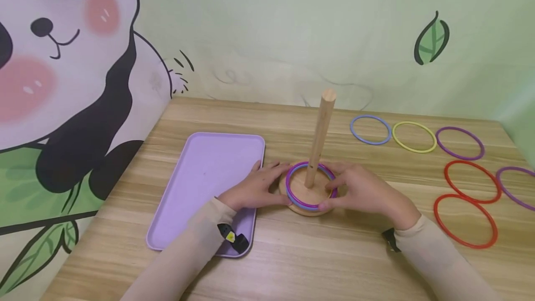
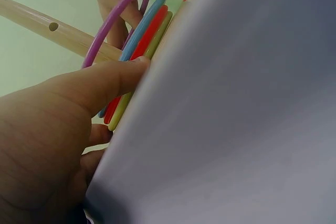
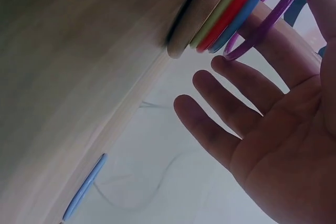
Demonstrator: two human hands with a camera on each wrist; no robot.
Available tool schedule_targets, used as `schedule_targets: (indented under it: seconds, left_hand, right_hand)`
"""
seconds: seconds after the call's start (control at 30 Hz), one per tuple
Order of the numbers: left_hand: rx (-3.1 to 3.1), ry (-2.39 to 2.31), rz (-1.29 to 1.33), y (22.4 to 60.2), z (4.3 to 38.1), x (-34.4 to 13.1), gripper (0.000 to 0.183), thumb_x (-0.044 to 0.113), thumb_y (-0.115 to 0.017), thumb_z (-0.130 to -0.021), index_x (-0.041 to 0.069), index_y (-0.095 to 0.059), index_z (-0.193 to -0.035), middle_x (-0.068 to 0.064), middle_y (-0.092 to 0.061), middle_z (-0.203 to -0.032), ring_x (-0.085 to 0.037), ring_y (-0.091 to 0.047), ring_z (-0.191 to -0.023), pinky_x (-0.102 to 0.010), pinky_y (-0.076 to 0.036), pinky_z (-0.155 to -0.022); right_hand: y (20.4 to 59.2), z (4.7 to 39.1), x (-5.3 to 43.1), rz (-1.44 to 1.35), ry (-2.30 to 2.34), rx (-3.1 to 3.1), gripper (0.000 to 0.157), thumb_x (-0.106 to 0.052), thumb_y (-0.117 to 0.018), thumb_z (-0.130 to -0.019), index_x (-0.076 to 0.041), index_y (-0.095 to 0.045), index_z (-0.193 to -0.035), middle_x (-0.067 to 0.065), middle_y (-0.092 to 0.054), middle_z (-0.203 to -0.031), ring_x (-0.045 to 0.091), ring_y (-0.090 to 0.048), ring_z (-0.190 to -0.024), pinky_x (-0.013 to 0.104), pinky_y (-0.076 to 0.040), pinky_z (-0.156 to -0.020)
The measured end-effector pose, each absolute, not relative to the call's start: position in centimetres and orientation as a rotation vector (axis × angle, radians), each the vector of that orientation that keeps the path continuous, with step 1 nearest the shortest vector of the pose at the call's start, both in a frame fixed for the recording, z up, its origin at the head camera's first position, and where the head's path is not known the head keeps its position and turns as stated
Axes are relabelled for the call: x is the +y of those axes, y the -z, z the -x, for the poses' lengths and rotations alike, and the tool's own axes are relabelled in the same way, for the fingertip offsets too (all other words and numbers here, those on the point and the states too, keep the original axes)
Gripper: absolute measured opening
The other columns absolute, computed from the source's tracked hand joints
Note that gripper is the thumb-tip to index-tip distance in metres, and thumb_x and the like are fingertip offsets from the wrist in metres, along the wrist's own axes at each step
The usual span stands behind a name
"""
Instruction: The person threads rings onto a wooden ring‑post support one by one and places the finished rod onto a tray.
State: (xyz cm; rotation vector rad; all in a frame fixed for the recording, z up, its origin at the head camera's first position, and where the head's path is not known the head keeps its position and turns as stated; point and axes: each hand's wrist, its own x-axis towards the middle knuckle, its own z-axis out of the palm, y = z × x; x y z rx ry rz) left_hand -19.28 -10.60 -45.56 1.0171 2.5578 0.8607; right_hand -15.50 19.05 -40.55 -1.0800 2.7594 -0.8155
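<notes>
At far left we see a painted panda (image 1: 117,92) covering the wall (image 1: 276,27), which is pale green behind the wood-grained surface (image 1: 317,264). The lilac tray (image 1: 209,171) lies on the surface's left part, its right edge crossed by a light sleeve (image 1: 184,250).

Beside it, the left hand (image 1: 255,189) holds the left side of a stack of rings, thumb in front and fingers behind; we cannot tell whether it grips the round base (image 1: 298,187) too. The wooden peg (image 1: 320,136) rises from that base. Around it, bottom to top, sit a yellow ring (image 3: 221,10), a red ring (image 3: 232,13) and a blue ring (image 3: 245,15), with a purple ring (image 2: 107,23) tilted above them. The right hand (image 1: 363,192) pinches that purple ring, its other fingers spread.

Farther right on the surface, loose rings lie flat: blue, yellow and purple in a row towards the wall, then two red ones nearer us and another purple, cut off by the view's edge. A painted leaf (image 1: 432,41) marks the wall above.
</notes>
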Motion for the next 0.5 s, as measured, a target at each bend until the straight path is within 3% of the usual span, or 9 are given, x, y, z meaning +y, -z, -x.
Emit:
schedule_targets:
  seconds: [0.13, 0.5]
  left_hand:
    - [2.555, -0.863, -1.013, 45.5, 19.23, -10.65, 0.09, 0.045, -0.081, -0.09, 0.008, -0.041, -0.162, -0.015, -0.045, -0.163, -0.039, -0.024, -0.158, -0.067, 0.002, -0.126]
    - [2.562, -0.845, -0.998, 45.46, 19.22, -10.61, 0.091, 0.046, -0.081, -0.09, 0.008, -0.04, -0.162, -0.015, -0.043, -0.165, -0.038, -0.024, -0.159, -0.065, 0.004, -0.126]
  right_hand:
    - [40.63, 15.54, 19.02, 1.103, 0.775, 2.757, 0.035, -0.047, -0.09, -0.082, -0.013, -0.082, -0.087, 0.024, -0.056, -0.151, 0.043, -0.055, -0.138, 0.057, -0.044, -0.115]
    - [40.79, 15.44, 19.02, 1.04, 0.751, 2.743, 0.044, -0.047, -0.087, -0.086, -0.009, -0.08, -0.108, 0.029, -0.055, -0.15, 0.043, -0.054, -0.139, 0.057, -0.044, -0.114]
